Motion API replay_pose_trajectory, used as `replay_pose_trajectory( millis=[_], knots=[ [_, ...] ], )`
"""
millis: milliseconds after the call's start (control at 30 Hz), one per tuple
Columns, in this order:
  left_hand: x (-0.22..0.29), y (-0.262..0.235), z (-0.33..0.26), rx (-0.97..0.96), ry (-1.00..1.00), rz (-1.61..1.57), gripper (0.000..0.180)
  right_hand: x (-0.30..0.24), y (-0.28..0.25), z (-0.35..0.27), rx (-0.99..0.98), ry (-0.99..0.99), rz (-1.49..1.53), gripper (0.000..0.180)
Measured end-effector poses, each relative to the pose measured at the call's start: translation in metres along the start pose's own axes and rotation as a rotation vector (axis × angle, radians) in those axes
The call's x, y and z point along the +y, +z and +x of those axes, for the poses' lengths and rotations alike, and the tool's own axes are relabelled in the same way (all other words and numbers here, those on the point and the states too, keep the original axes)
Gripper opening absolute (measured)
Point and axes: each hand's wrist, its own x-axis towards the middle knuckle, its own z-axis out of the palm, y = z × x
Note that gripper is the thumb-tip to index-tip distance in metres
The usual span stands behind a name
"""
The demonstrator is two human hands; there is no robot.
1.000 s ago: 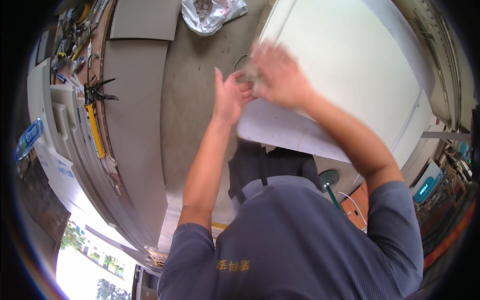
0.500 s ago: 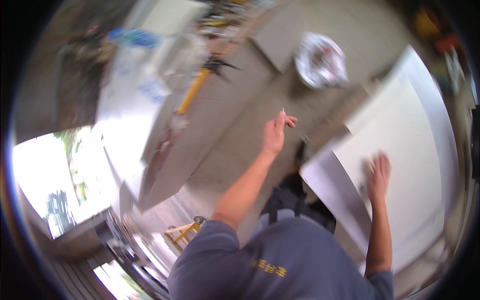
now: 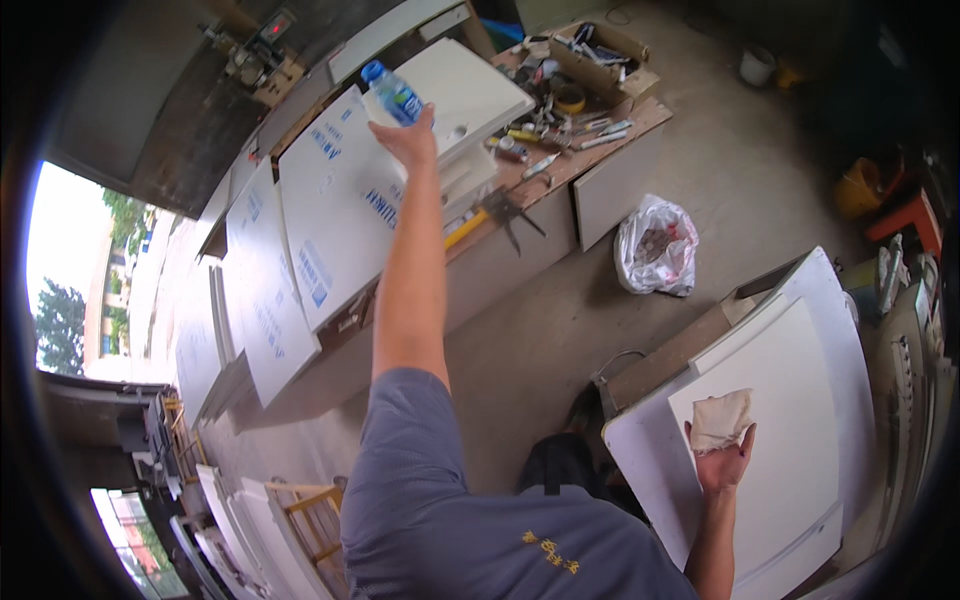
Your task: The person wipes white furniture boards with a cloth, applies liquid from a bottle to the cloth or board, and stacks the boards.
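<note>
My left hand (image 3: 408, 140) is stretched far out and grips a clear plastic bottle (image 3: 393, 93) with a blue cap, above white panels on the workbench. At the lower right, my right hand (image 3: 724, 463) rests on a large white panel (image 3: 790, 400) and holds a beige cloth (image 3: 722, 420) against it. The white panel lies flat beside me.
A long workbench (image 3: 560, 170) carries pliers, tubes, tape and a cardboard box of tools. Several white boards (image 3: 330, 210) lean against it. A white plastic bag (image 3: 655, 250) sits on the concrete floor. An orange stool (image 3: 905, 215) and a yellow bucket stand at far right.
My left arm has reached out from the panel to the bench and closed on the bottle. My right hand stayed on the white panel with the cloth. The view swung left.
</note>
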Motion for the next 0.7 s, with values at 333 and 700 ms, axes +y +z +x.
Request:
replay_pose_trajectory(
  millis=[333,700],
  knots=[
    [0.031,0.045,-0.090,-0.596,0.135,-0.526,0.066,-0.020,0.043,0.034,-0.129,-0.240,-0.234,0.054],
    [0.163,-0.140,-0.502,-1.517,0.256,-0.597,0.064,-0.054,0.110,-0.059,-0.301,-1.051,-1.412,0.052]
  ],
)
